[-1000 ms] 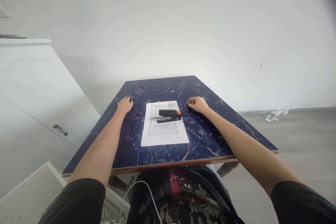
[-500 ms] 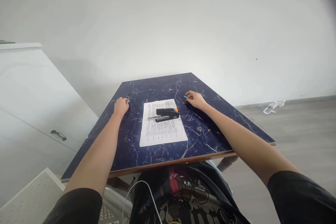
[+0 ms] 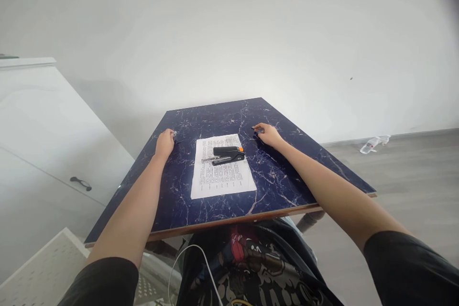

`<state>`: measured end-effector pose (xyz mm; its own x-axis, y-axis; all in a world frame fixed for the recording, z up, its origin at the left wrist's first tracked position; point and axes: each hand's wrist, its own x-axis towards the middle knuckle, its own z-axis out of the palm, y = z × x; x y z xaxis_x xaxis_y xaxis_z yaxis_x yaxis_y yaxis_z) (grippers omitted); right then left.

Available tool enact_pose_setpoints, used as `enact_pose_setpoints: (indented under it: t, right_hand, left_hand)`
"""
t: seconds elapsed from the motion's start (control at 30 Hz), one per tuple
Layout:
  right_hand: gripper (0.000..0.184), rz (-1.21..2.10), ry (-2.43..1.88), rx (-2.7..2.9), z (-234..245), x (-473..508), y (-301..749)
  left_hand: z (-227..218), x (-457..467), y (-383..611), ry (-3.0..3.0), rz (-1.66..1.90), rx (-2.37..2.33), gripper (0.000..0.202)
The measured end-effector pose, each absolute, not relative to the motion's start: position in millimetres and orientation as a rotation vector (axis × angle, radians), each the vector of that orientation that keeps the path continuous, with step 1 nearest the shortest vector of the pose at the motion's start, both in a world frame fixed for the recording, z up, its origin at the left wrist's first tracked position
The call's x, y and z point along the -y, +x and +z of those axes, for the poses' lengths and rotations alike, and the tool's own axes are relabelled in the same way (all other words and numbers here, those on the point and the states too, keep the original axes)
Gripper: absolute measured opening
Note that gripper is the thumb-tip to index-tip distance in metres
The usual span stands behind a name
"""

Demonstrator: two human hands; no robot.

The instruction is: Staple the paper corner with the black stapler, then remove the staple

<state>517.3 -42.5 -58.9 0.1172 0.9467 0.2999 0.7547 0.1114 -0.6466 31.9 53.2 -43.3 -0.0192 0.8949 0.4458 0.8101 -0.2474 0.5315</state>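
On the dark blue marbled table [image 3: 218, 215], a black stapler [image 3: 229, 157] with an orange end lies across a printed sheet of paper [image 3: 215, 186]. Its top arm is raised, and the silvery metal part points left. My left hand [image 3: 165, 143], left of the sheet, is closed on a small silvery piece [image 3: 174, 134] that shows at the fingertips. To the right of the sheet, my right hand [image 3: 268, 135] pinches a small grey piece [image 3: 254, 128], mostly hidden by the fingers. Both pieces are too small to name surely.
A white cabinet [image 3: 53, 119] with a dark handle stands to the left. Below it is a perforated white surface [image 3: 46, 272]. A white cable [image 3: 196, 245] hangs over my lap. Clear plastic packaging [image 3: 374, 144] lies on the floor by the wall.
My left hand has risen slightly, its fingers and the silvery piece turning upward. My right hand's fingers have shifted a little with the grey piece. The stapler and sheet stay in place.
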Motion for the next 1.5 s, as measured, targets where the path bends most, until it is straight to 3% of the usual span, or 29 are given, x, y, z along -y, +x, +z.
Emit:
enact_pose_setpoints:
  t: [0.2,0.37,0.67,1.0,1.17,1.4,1.5]
  right_hand:
    - [0.056,0.405,-1.651,1.691,-58,41,521]
    - [0.063,0.396,-1.679,1.687,-58,37,524]
    - [0.055,0.36,-1.669,1.711,-57,39,522]
    - [0.047,0.364,-1.706,1.744,-51,44,519]
    - [0.046,0.355,-1.748,1.76,-50,45,518]
    - [0.044,0.348,-1.764,1.812,-47,49,518]
    - [0.041,0.356,-1.759,1.826,-45,50,518]
  left_hand:
    - [-39,-60,32,1.58,1.531,-1.704,0.021]
    - [-29,-60,39,1.272,1.624,-1.492,0.021]
    - [-12,-41,62,1.232,1.493,-1.187,0.032]
    - [30,13,107,1.672,1.01,-0.966,0.041]
    - [25,42,112,1.866,0.911,-0.902,0.048]
    - [11,56,107,2.027,0.825,-0.984,0.04]
    - [9,55,110,1.948,0.945,-0.958,0.038]
